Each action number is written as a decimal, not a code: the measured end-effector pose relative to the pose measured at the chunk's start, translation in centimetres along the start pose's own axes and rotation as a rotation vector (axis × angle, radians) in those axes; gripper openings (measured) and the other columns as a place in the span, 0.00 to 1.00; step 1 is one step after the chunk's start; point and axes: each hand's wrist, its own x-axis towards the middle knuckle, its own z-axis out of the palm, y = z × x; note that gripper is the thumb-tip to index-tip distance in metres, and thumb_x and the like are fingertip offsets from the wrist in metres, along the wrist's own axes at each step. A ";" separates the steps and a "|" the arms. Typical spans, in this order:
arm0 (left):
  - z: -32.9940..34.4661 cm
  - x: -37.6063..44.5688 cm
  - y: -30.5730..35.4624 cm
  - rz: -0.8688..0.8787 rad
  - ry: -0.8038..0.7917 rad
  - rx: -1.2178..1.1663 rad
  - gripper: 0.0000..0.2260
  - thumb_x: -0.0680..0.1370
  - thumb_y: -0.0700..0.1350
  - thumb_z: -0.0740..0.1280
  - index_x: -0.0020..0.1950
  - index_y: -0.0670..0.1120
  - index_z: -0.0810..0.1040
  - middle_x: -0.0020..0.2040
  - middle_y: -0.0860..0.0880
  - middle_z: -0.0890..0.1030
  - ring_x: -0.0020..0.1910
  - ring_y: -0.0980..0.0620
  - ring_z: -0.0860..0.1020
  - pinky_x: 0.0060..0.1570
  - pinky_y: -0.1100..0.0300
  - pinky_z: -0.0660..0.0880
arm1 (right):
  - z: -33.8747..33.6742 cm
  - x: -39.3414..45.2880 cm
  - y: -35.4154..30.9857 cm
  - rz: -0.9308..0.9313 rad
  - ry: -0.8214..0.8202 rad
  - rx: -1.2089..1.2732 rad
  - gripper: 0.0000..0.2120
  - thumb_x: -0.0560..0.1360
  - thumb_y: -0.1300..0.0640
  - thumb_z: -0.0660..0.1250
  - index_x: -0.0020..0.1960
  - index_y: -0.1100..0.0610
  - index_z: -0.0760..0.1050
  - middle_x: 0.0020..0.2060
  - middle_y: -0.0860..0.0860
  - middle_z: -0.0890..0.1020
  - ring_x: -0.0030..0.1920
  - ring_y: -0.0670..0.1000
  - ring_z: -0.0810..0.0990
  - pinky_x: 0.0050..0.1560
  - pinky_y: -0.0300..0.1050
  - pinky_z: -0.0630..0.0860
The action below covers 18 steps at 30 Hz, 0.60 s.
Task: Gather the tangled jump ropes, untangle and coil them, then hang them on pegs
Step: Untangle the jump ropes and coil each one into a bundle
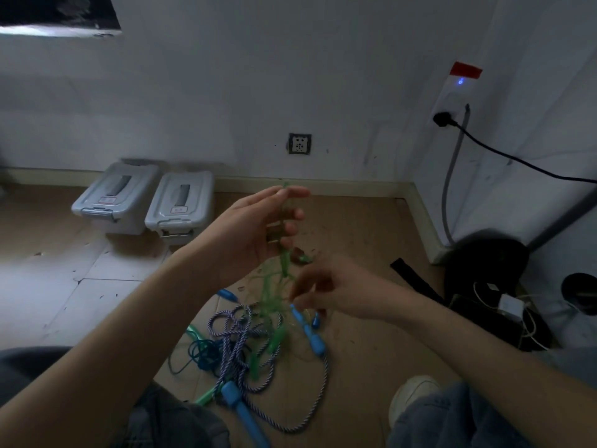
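While frayed, green rope (pixel 277 286) dangles from left hand (pixel 255 227).

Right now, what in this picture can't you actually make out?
- Right hand: motion-blurred, head view; its grip on the green rope is unclear.
- Bin labels: too small to read.
- Blue handle: cut off by the bottom edge.
- Pegs: none in view.
- Left hand pinches the green rope's top.

Translucent green rope (pixel 274 295), glossy plastic bins (pixel 116 198)
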 end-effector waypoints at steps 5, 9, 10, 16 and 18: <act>-1.5 0.0 0.2 -0.063 0.166 0.197 0.11 0.80 0.43 0.57 0.50 0.45 0.79 0.33 0.51 0.78 0.24 0.59 0.71 0.20 0.69 0.66 | -2.7 -0.6 0.3 0.040 0.315 0.225 0.09 0.78 0.57 0.61 0.42 0.56 0.79 0.23 0.44 0.77 0.23 0.38 0.71 0.24 0.29 0.65; -3.2 0.4 -1.0 -0.120 0.370 0.758 0.11 0.80 0.42 0.57 0.50 0.43 0.78 0.34 0.50 0.73 0.25 0.56 0.67 0.18 0.69 0.63 | -7.1 -1.6 2.0 0.130 0.920 0.547 0.13 0.80 0.57 0.57 0.40 0.55 0.75 0.24 0.45 0.71 0.22 0.40 0.66 0.21 0.31 0.62; -3.2 0.5 -1.2 -0.128 0.373 0.746 0.11 0.80 0.42 0.56 0.50 0.43 0.78 0.34 0.50 0.73 0.24 0.57 0.67 0.19 0.69 0.63 | -7.4 -1.6 2.3 0.142 0.914 0.504 0.13 0.81 0.57 0.57 0.40 0.55 0.75 0.24 0.47 0.72 0.21 0.40 0.67 0.21 0.32 0.63; -1.7 0.5 0.0 0.175 0.315 0.653 0.13 0.80 0.43 0.57 0.43 0.51 0.79 0.32 0.55 0.76 0.23 0.62 0.71 0.22 0.69 0.67 | -4.5 -1.1 3.0 0.527 -0.038 -0.491 0.09 0.78 0.55 0.61 0.55 0.52 0.77 0.44 0.50 0.84 0.35 0.46 0.81 0.29 0.34 0.72; -1.1 0.2 0.3 0.190 0.241 0.700 0.11 0.79 0.43 0.58 0.44 0.52 0.80 0.31 0.56 0.75 0.24 0.62 0.69 0.23 0.69 0.66 | -4.1 -1.2 3.0 0.479 -0.017 -0.655 0.20 0.75 0.52 0.66 0.66 0.51 0.71 0.61 0.50 0.76 0.55 0.49 0.78 0.46 0.37 0.72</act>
